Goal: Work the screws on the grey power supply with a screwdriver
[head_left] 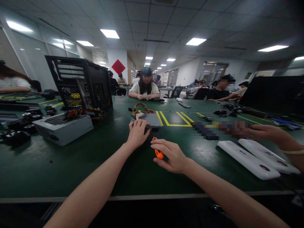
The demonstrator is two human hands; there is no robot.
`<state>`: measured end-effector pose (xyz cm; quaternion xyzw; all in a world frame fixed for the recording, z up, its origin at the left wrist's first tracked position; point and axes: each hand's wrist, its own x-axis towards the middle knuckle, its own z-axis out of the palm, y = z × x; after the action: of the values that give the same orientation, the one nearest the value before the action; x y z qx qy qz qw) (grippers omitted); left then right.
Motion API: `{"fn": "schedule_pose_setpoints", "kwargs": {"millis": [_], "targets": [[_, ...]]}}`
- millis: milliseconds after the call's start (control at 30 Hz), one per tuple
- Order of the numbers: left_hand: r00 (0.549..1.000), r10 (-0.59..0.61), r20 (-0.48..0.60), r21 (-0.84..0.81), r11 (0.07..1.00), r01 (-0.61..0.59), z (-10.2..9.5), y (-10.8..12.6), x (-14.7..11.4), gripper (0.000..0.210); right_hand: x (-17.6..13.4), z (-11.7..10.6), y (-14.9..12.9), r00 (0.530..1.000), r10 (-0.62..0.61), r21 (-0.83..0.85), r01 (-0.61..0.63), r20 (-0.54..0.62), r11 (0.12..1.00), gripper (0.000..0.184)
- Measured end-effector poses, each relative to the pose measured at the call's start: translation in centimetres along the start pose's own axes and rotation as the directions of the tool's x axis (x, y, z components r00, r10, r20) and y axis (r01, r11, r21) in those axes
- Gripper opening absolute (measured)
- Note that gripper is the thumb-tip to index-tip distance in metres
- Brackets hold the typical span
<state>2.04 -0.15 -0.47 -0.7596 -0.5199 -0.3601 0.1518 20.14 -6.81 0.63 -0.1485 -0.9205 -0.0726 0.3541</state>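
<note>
Apparently this person is near the start, judging by how whole the small grey power supply (pixel 154 119) looks on the green counter (pixel 99 158). It sits at their twelve o'clock, and what shows of its casing seems closed, with a bundle of coloured wires (pixel 143 108) looped at its eleven o'clock edge. The left hand (pixel 137 132) is laid over its seven o'clock corner, the grip clasped on the casing, fingers bent across the top and thumb at the near side, apparently to steady it. The right hand (pixel 171 155), just short of the box at about five o'clock from it, has its grip closed round an orange-handled tool (pixel 159 154), fingers on one side and thumb on the other. The tool leans towards eleven, its tip close to the box; from where I stand I can't tell whether they touch.

So, holding and positioning look done; nothing I can see has come off the box, and I'd guess the tool work itself is left. Whether any screws are out is hidden or too small to tell. Over at ten o'clock stand a larger power supply (pixel 77 129), wires heaped on it, and an open computer case (pixel 92 87), both well clear of the hands.
</note>
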Motion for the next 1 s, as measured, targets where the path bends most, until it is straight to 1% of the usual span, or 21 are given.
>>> {"fn": "schedule_pose_setpoints", "kwargs": {"millis": [100, 167, 267, 333, 367, 500, 567, 633, 733, 800, 867, 933, 1000], "targets": [[1.0, -0.013, 0.007, -0.002, 1.0, 0.013, 0.04, 0.06, 0.02, 0.022, -0.25, 0.29, 0.22, 0.998, 0.047, 0.018, -0.046, -0.053, 0.999, 0.031], [1.0, -0.023, 0.01, -0.002, 1.0, 0.023, 0.06, 0.12, 0.03, 0.022, -0.36, 0.36, 0.28, 0.996, 0.065, 0.044, -0.063, -0.054, 0.997, 0.034], [1.0, -0.028, 0.01, 0.0, 1.0, 0.028, 0.06, 0.14, 0.04, 0.022, -0.25, 0.19, 0.11, 1.0, 0.023, 0.059, -0.023, 0.001, 0.998, 0.034], [1.0, -0.025, 0.008, 0.003, 1.0, 0.025, 0.05, 0.11, 0.05, 0.022, -0.1, 0.07, -0.02, 0.999, -0.012, 0.027, 0.011, 0.031, 1.0, 0.034], [1.0, -0.022, 0.008, 0.004, 1.0, 0.022, 0.06, 0.09, 0.04, 0.022, -0.06, 0.06, -0.05, 0.999, -0.017, 0.008, 0.017, 0.028, 1.0, 0.033], [1.0, -0.015, 0.002, 0.009, 1.0, 0.015, 0.1, 0.04, 0.02, 0.021, -0.24, 0.3, 0.2, 0.996, 0.025, 0.006, -0.024, -0.09, 1.0, 0.031], [1.0, -0.014, -0.005, 0.011, 1.0, 0.014, 0.12, 0.05, 0.0, 0.02, -0.35, 0.34, 0.3, 0.992, 0.057, 0.026, -0.055, -0.112, 0.998, 0.032], [1.0, -0.011, -0.01, 0.011, 1.0, 0.011, 0.13, 0.08, 0.0, 0.021, -0.34, 0.24, 0.23, 0.995, 0.061, 0.046, -0.058, -0.073, 0.997, 0.034], [1.0, -0.007, -0.005, 0.009, 1.0, 0.007, 0.11, 0.1, 0.01, 0.022, -0.17, 0.03, -0.06, 1.0, 0.01, 0.034, -0.011, 0.012, 0.999, 0.036], [1.0, -0.007, -0.003, 0.011, 1.0, 0.007, 0.09, 0.09, 0.02, 0.022, -0.15, 0.05, -0.13, 1.0, -0.005, 0.001, 0.005, 0.023, 1.0, 0.035], [1.0, -0.007, -0.006, 0.013, 1.0, 0.007, 0.09, 0.05, 0.02, 0.022, -0.27, 0.22, 0.0, 1.0, 0.015, -0.004, -0.016, -0.018, 1.0, 0.034], [1.0, -0.005, -0.008, 0.013, 1.0, 0.006, 0.1, 0.0, 0.02, 0.021, -0.43, 0.36, 0.22, 0.996, 0.058, 0.025, -0.057, -0.066, 0.998, 0.036], [1.0, -0.003, -0.011, 0.014, 1.0, 0.003, 0.12, -0.03, 0.02, 0.021, -0.48, 0.33, 0.34, 0.994, 0.081, 0.064, -0.076, -0.074, 0.995, 0.037]]}}
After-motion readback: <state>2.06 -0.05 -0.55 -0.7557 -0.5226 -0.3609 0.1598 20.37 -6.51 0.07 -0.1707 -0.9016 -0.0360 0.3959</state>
